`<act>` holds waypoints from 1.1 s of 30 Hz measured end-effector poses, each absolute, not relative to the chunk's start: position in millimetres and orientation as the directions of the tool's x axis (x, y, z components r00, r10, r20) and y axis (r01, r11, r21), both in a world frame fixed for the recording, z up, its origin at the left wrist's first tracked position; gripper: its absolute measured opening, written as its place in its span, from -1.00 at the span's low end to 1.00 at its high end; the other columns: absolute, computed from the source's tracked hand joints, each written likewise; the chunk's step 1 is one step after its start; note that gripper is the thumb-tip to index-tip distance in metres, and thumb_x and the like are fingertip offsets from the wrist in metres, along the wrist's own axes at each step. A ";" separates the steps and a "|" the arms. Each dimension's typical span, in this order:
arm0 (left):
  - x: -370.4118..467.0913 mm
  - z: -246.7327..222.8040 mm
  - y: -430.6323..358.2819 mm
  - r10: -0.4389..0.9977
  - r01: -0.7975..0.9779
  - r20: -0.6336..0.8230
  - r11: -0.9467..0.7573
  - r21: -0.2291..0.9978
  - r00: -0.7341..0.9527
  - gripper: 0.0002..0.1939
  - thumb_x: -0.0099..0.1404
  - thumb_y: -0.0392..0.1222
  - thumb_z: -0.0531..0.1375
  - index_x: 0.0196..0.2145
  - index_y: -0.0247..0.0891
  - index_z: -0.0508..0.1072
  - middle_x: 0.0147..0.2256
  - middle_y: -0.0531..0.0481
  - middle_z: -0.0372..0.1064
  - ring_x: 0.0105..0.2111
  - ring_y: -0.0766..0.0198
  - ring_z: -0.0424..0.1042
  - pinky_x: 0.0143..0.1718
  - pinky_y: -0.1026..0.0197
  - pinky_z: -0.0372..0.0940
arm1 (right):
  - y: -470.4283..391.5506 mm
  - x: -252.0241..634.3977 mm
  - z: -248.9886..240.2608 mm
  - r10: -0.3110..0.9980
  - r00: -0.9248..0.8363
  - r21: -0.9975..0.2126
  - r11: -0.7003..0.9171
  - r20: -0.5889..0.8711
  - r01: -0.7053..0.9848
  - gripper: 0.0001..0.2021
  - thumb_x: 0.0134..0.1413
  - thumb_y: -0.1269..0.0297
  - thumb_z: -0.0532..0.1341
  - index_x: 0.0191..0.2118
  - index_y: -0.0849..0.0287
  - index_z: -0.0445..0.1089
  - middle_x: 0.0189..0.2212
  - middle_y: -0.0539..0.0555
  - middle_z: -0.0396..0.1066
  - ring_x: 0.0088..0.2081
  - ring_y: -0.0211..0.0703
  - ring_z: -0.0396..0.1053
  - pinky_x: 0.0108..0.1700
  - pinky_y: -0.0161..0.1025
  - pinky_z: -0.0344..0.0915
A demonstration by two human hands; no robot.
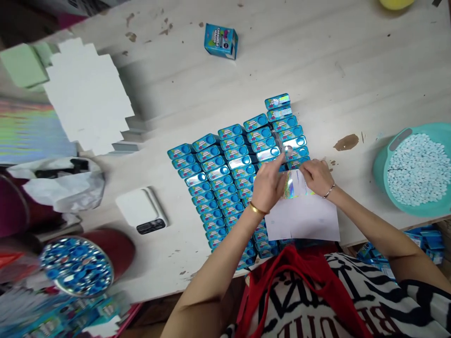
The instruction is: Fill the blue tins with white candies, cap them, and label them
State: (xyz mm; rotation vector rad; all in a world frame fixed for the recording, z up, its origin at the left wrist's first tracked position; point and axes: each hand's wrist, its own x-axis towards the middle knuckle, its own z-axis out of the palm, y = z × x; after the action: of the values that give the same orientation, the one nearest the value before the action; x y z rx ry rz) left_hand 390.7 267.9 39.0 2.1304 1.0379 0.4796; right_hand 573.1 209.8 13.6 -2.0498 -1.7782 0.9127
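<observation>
My left hand (268,184) is at the left side of a white sticker sheet (303,218) with a shiny holographic strip (291,184) at its top. Its index finger reaches up toward the tins, with a small glossy patch by the tip; the other fingers curl at the sheet's edge. My right hand (318,177) pinches the sheet's top right edge. Beyond and left of my hands stand slanting rows of small blue tins (230,143) with printed lids. Two tins at the far end, one of them the farthest tin (277,101), carry holographic stickers across their lids.
A blue carton (221,41) stands farther back. A turquoise bucket (380,173) of white pellets is at right. To the left are a white scale (141,209), stacked white die-cut card (88,94), and a red bucket (121,251) full of blue and silver pieces.
</observation>
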 end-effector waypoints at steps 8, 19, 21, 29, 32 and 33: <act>386.7 3.0 259.8 0.612 0.576 -0.007 -0.741 0.347 0.791 -0.48 0.41 -0.29 -0.03 0.30 -0.26 0.09 -0.39 -0.05 0.47 -0.33 0.25 0.47 -0.21 0.20 0.25 | 214.3 571.1 12.0 0.930 0.077 -0.687 -0.320 -0.360 0.652 -0.70 0.26 0.30 0.01 -0.52 0.13 0.22 -0.49 0.05 0.41 -0.34 -0.11 0.34 -0.29 -0.22 0.01; 369.1 71.2 258.7 0.858 0.450 0.167 -0.409 0.794 0.486 -0.41 0.34 -0.23 0.16 0.27 -0.11 0.06 -0.35 0.06 0.34 -0.35 0.32 0.39 -0.21 0.17 0.37 | 203.5 564.1 1.6 0.957 0.074 -0.437 -0.197 -0.282 0.878 -0.70 0.30 0.35 -0.05 -0.29 0.20 0.42 -0.35 0.18 0.46 -0.22 0.03 0.31 -0.17 -0.09 -0.02; 377.1 76.4 281.1 0.913 0.334 0.145 -0.282 0.900 0.381 -0.37 0.29 -0.15 0.23 0.25 -0.06 0.08 -0.36 0.08 0.29 -0.38 0.35 0.37 -0.26 0.21 0.37 | 198.1 562.0 0.3 0.962 0.067 -0.482 -0.192 -0.264 0.855 -0.66 0.34 0.26 -0.08 -0.17 0.22 0.43 -0.31 0.21 0.47 -0.19 0.05 0.32 -0.14 -0.06 0.02; 452.0 18.6 331.0 0.962 -0.004 -0.024 0.026 1.000 0.270 -0.30 0.11 0.04 0.37 0.15 -0.08 0.22 -0.41 0.08 0.26 -0.44 0.38 0.33 -0.37 0.29 0.32 | 216.1 564.8 4.1 0.923 0.344 -0.972 -0.218 -0.175 0.089 -0.41 0.14 -0.23 0.08 0.11 0.10 0.21 -0.22 0.11 0.42 -0.22 -0.08 0.39 -0.12 -0.12 0.31; 462.4 8.6 324.4 0.969 -0.040 -0.085 0.097 0.994 0.233 -0.30 0.10 0.02 0.38 0.14 -0.10 0.22 -0.43 0.11 0.26 -0.45 0.40 0.32 -0.40 0.34 0.29 | 238.3 573.5 8.6 0.866 0.442 -0.967 -0.256 -0.233 -0.008 -0.61 0.13 -0.15 0.14 -0.21 0.10 0.34 -0.41 0.01 0.39 -0.36 -0.17 0.34 -0.23 -0.20 0.31; 462.8 6.9 323.5 0.970 -0.042 -0.100 0.112 0.993 0.220 -0.29 0.10 0.00 0.38 0.14 -0.11 0.22 -0.43 0.12 0.26 -0.45 0.41 0.31 -0.40 0.35 0.28 | 245.4 577.6 10.2 0.865 0.446 -0.966 -0.259 -0.230 0.004 -0.64 0.16 -0.12 0.13 -0.32 0.10 0.33 -0.47 -0.01 0.36 -0.40 -0.19 0.31 -0.25 -0.21 0.29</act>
State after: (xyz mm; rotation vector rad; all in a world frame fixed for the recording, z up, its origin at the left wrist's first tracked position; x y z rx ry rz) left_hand 462.8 323.5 6.9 1.1874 1.0574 0.9962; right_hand 577.6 245.4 10.2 -1.6210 -0.7722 0.9998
